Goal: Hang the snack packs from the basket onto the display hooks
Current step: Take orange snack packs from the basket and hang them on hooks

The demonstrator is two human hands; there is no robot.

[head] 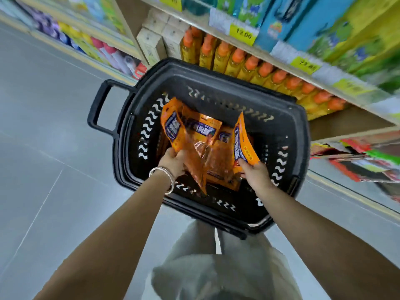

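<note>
head view: left hand [173,161] and right hand [255,172] each grip snack packs [173,126] in black basket [216,82].

Snack packs [213,148] in basket [218,83], before shelves [281,66]

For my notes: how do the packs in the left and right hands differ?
The left pack tilts left; the right pack stands nearly upright. The left pack shows its front broadly; the right pack is curved, seen more edge-on. Both are orange, held over the basket.
</note>
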